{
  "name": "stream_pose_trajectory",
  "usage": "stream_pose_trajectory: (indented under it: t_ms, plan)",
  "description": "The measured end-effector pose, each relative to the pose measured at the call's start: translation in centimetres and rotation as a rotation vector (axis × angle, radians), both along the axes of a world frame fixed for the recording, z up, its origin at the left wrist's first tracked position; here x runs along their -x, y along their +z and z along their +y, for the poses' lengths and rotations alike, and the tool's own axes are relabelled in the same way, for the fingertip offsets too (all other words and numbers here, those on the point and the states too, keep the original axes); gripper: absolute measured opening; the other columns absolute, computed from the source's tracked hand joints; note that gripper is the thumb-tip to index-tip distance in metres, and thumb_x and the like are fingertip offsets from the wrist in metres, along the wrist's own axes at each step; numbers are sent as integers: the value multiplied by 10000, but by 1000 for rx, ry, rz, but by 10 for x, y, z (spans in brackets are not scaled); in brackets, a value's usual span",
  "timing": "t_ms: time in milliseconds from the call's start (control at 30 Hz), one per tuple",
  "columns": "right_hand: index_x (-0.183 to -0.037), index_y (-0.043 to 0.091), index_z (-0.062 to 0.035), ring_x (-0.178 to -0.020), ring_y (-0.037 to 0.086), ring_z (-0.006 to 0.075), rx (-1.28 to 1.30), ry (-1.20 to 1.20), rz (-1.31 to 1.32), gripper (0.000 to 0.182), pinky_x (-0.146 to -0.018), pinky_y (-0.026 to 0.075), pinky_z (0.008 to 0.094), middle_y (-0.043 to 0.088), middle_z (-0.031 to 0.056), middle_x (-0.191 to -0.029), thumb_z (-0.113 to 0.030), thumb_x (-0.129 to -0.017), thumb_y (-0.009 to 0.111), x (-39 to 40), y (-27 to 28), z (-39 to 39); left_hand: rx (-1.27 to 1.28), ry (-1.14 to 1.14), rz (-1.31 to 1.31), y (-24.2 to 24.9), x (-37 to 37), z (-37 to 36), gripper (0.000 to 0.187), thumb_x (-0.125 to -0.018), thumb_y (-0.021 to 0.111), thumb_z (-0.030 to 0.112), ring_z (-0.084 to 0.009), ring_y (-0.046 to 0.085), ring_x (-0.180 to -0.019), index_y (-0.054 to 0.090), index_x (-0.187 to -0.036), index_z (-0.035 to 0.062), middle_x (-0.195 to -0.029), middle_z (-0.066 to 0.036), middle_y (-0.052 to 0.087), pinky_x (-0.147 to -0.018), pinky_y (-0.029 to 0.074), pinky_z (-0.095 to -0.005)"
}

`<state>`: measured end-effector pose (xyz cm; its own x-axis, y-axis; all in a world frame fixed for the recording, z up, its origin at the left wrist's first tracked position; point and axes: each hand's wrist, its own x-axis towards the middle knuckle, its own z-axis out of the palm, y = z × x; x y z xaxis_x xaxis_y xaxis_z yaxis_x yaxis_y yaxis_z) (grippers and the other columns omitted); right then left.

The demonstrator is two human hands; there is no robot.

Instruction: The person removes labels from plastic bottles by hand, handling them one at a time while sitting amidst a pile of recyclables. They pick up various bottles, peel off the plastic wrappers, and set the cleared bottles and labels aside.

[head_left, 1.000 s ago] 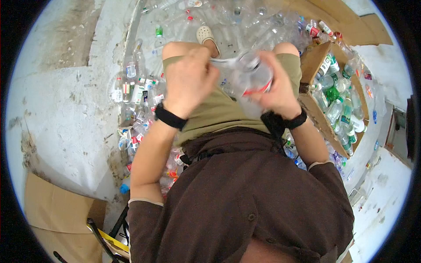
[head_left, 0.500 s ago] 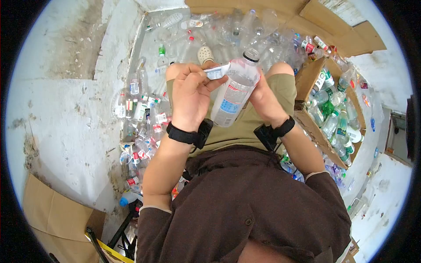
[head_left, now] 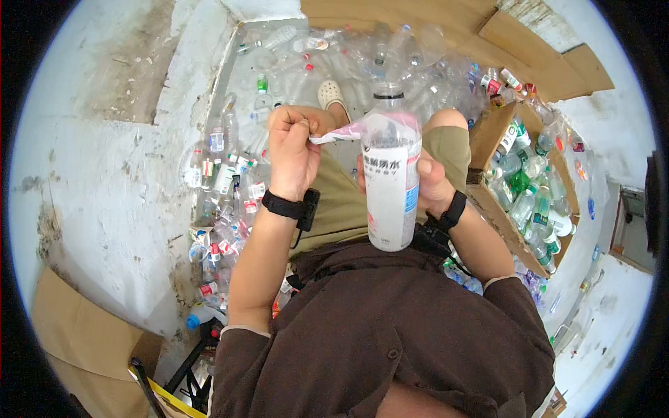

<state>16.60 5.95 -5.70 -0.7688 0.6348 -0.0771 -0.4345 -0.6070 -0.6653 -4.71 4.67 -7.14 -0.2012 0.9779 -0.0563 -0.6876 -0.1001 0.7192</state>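
Observation:
My right hand [head_left: 435, 185] is wrapped around the side of a plastic bottle [head_left: 387, 226], which I hold upright above my lap. Its neck has a black ring. A white label with dark characters and red and blue patches covers most of its body. From the label's upper edge a pinkish-white strip [head_left: 340, 133] is peeled away and stretches left. My left hand [head_left: 288, 155] pinches the free end of that strip between closed fingers. The far side of the bottle is hidden.
A cardboard box [head_left: 503, 221] full of bottles stands at the right. Loose bottles [head_left: 411, 59] cover the floor ahead, with more bottles [head_left: 221, 174] along the left wall. Flat cardboard [head_left: 390, 12] lies at the back. My foot in a pale clog [head_left: 329, 93] is ahead.
The bottle has come down closer to my body and turned, so different label print faces me. The peeled strip is longer, and my left hand is farther from the bottle.

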Motion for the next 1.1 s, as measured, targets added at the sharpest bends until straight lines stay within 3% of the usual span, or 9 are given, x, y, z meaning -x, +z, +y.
stream_pose_trajectory:
  t_ms: [100, 300, 433, 500, 567, 700, 867, 933, 1100]
  plan:
    - [-1202, 496, -17, -927, 598, 231, 175, 144, 121, 892, -791, 501, 349, 585, 135, -1097, -628, -599, 734, 2, -11, 3, 112, 6, 65, 11, -9, -4, 92, -872, 432, -21, -95, 468, -670, 456, -859, 67, -798, -32, 492, -521, 397, -225]
    - [-1311, 372, -37, -1013, 585, 206, -135, -34, -156, 975, -823, 502, 341, 544, 115, -1189, -562, -600, 785, 11, 2, -8, 248, -301, 506, 50, -17, -26, 102, -926, 510, 155, -23, 389, -580, 515, -962, 59, -796, 27, 489, -470, 299, -178]
    - [-1407, 215, -68, -1185, 471, 189, -2, -32, -107, 817, -977, 399, 364, 447, 84, -1323, -329, -802, 698, -1, -11, 3, 330, -417, 545, 37, -8, -27, 131, -933, 520, 195, -25, 361, -549, 534, -951, 66, -794, 32, 481, -465, 275, -177]
    - [-1407, 217, -65, -1154, 511, 236, -36, -159, -257, 696, -929, 449, 358, 471, 137, -1285, -313, -873, 589, 4, -21, 6, 209, -283, 311, 29, -4, -29, 100, -932, 507, 157, -29, 343, -537, 537, -905, 65, -751, 43, 460, -471, 273, -182]
    - [-1414, 151, -27, -1255, 393, 264, -258, -97, -379, 772, -1023, 343, 376, 373, 198, -1364, -215, -835, 627, 1, -15, 7, 213, -230, 295, 26, -7, -29, 89, -928, 502, 133, -33, 343, -534, 533, -880, 64, -720, 42, 446, -473, 275, -188]
    - [-1407, 101, -11, -1235, 403, 275, -741, -303, -634, 951, -1024, 331, 353, 354, 224, -1344, -172, -711, 728, 22, -18, -1, 177, -171, 372, 28, -29, -23, 105, -919, 488, 93, -46, 341, -525, 519, -825, 59, -637, 45, 402, -473, 279, -203]
    - [-1298, 345, -11, -1101, 511, 187, -515, -233, -655, 709, -949, 402, 320, 537, 101, -1156, -127, -713, 729, 17, -6, 8, 206, -238, 334, 25, -20, -26, 133, -893, 490, 85, -43, 337, -505, 528, -768, 57, -600, 51, 395, -459, 277, -207]
    - [-1240, 424, -23, -1037, 530, 136, -75, -248, -378, 575, -913, 421, 298, 573, 42, -1099, -113, -749, 708, 9, 1, 8, 391, -130, 644, 21, -6, -25, 163, -865, 495, 73, -40, 325, -473, 522, -706, 60, -563, 51, 391, -436, 265, -207]
    - [-1282, 401, -28, -1058, 516, 123, -265, -145, -420, 596, -917, 420, 294, 559, 46, -1143, -113, -768, 693, -3, 2, 9, 178, -37, 1062, 3, 4, -29, 122, -778, 530, 65, -164, 416, -498, 530, -687, -17, -566, -65, 436, -493, 342, -315]
